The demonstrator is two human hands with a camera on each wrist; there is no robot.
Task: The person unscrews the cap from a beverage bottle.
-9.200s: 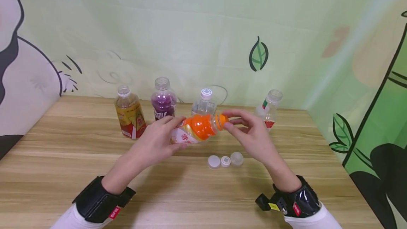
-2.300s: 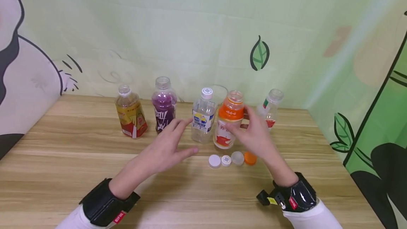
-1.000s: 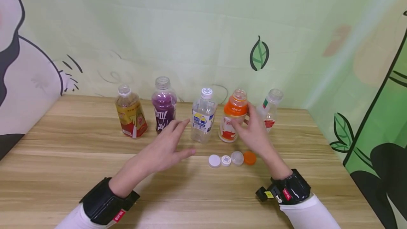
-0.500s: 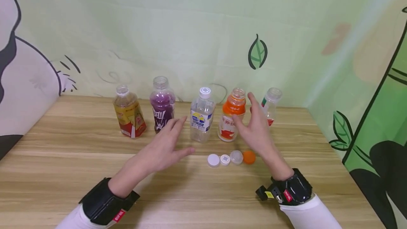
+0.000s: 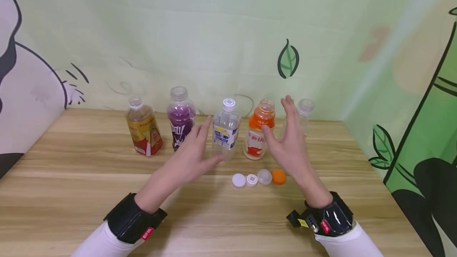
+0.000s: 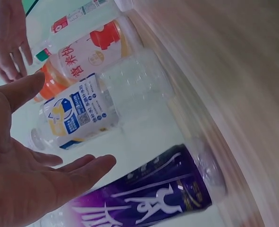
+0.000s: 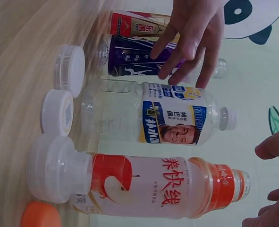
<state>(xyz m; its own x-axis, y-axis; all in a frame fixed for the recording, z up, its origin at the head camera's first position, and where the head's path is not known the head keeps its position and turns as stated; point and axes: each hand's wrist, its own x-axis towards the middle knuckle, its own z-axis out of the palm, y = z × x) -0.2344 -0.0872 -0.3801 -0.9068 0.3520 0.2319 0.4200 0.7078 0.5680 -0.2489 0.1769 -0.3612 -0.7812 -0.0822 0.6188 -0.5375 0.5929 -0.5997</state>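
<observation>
My left hand (image 5: pixel 189 156), fingers spread, is beside a clear bottle (image 5: pixel 227 130) with a white cap and a blue-and-yellow label. In the head view its thumb overlaps the bottle's lower part; the left wrist view has the bottle between thumb and fingers. The right hand (image 5: pixel 292 146) is held up with straight fingers, just right of an uncapped orange-and-white drink bottle (image 5: pixel 255 142). Nothing is in that hand. Lined up on the table lie a white cap (image 5: pixel 239 180), a smaller white cap (image 5: pixel 252 180), a translucent cap (image 5: pixel 264 177) and an orange cap (image 5: pixel 279 177).
A purple drink bottle (image 5: pixel 180 120) and a yellow-and-red bottle (image 5: pixel 144 128), both uncapped, stand to the left on the wooden table (image 5: pixel 71 193). Partly behind the right hand is another clear uncapped bottle (image 5: pixel 306 108). A printed backdrop (image 5: pixel 228 39) rises behind the row.
The orange cap came off its bottle and joined the row of caps. The right hand set that bottle upright, released it and lifted slightly. The left hand has moved toward the white-capped bottle.
</observation>
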